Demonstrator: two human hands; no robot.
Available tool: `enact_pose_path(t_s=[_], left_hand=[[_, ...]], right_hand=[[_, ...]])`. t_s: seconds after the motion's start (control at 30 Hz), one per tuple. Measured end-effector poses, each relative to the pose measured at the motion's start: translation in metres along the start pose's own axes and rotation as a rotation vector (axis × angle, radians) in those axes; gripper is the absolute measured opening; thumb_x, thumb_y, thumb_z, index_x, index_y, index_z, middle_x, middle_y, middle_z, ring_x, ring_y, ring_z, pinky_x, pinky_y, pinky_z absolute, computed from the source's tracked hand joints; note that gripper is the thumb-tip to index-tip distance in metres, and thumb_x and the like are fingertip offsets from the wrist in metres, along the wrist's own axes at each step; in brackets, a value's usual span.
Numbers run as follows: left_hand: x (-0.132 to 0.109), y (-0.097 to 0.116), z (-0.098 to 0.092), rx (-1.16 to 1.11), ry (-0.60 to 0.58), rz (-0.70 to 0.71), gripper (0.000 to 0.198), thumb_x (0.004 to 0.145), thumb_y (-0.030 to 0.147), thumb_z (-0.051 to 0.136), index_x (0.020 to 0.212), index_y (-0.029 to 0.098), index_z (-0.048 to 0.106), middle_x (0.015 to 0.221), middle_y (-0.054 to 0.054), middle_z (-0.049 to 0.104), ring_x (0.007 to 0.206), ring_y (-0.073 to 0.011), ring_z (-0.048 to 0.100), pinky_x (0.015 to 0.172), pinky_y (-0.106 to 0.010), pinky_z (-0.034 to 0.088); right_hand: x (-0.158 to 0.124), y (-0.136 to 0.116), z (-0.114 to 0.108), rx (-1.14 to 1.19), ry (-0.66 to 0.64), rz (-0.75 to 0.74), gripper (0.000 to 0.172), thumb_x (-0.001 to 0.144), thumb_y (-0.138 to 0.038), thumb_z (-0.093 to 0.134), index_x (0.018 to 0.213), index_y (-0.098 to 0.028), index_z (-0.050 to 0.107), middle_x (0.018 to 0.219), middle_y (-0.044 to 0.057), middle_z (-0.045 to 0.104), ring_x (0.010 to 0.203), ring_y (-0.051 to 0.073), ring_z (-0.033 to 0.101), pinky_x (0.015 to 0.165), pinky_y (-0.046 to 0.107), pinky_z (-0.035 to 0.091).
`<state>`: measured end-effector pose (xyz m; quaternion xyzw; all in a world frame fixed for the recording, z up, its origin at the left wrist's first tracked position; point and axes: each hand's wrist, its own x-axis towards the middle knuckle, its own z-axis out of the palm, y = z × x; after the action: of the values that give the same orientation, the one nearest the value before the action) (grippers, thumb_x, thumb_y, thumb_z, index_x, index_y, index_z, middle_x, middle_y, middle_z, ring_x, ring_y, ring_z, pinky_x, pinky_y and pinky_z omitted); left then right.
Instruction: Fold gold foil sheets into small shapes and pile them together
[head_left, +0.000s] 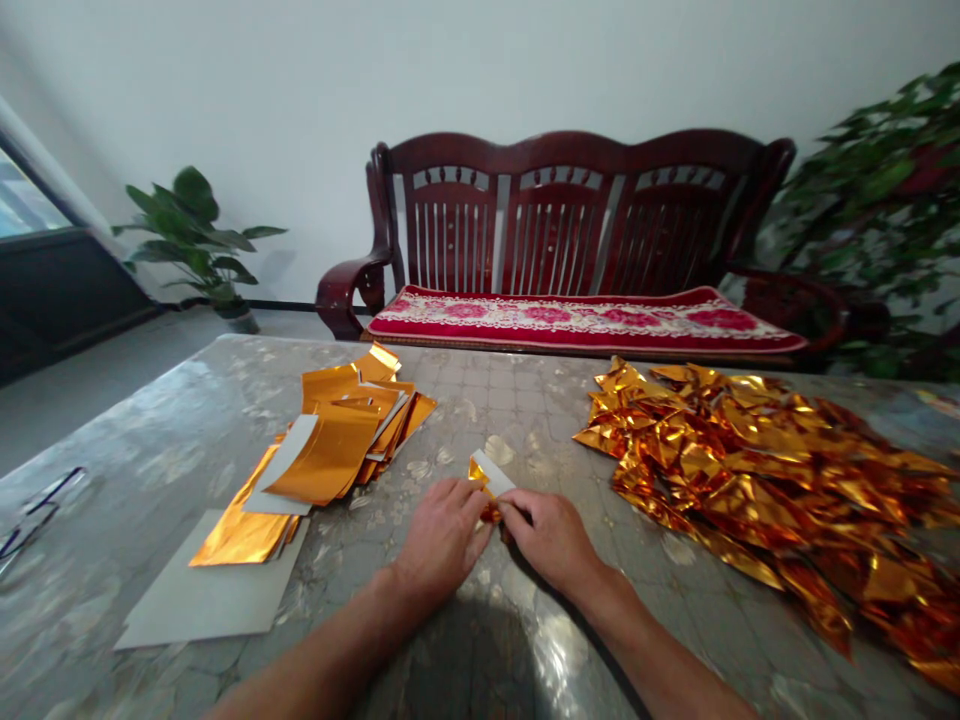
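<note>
Left hand (441,540): fingers clenched, pinching the foil strip's near edge
Right hand (551,540): fingers grasping the same strip opposite
Foil strip (487,478): folded, gold-and-white, held between both hands at 12 o'clock
Flat foil sheets (337,435): smooth, overlapping, at 10 o'clock on grey card (202,595)
Crumpled foil (750,480): shiny, creased heap at 3 o'clock on the stone-patterned table (480,390)

From here I can pass my left grip (441,540) and right grip (551,540) straight forward over the counter (480,420), through the gap between the stack of gold foil sheets (345,430) and the heap of crumpled gold foil (750,490). Those two block sideways moves, and grey card (202,590) extends the left obstacle toward me. The heap's far right edge looks hard to judge.
</note>
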<state>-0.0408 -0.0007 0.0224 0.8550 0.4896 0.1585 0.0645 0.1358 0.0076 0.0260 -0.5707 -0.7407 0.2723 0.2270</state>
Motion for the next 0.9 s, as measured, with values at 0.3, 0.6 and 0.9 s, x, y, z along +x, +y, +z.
enact_pose_path(t_s=[0.3,0.6,0.9], left_hand=[[0.005,-0.002,0.002,0.081,-0.012,0.054,0.016,0.096,0.023,0.050,0.099,0.022,0.065,0.108,-0.005,0.068,0.104,-0.0240,0.059,0.090,-0.040,0.044],[0.003,0.001,0.001,-0.025,0.018,0.032,0.018,0.096,0.023,0.050,0.100,0.028,0.068,0.106,-0.001,0.070,0.101,-0.0221,0.059,0.090,-0.040,0.039],[0.007,0.004,0.003,-0.133,0.052,-0.057,0.010,0.092,0.031,0.060,0.093,0.029,0.070,0.101,0.001,0.069,0.100,-0.0208,0.058,0.090,-0.037,0.038]], right_hand=[[0.013,0.021,-0.017,-0.070,0.117,0.078,0.006,0.078,-0.025,0.062,0.077,-0.024,0.069,0.082,-0.002,0.068,0.078,0.015,0.059,0.066,0.025,0.036],[0.011,0.021,-0.017,-0.126,0.047,0.042,0.005,0.074,-0.021,0.065,0.078,-0.024,0.067,0.083,-0.002,0.064,0.083,0.015,0.055,0.068,0.024,0.034],[0.012,0.020,-0.017,-0.142,0.018,0.049,0.010,0.073,-0.017,0.062,0.077,-0.024,0.067,0.084,-0.001,0.063,0.083,0.016,0.053,0.068,0.025,0.033]])
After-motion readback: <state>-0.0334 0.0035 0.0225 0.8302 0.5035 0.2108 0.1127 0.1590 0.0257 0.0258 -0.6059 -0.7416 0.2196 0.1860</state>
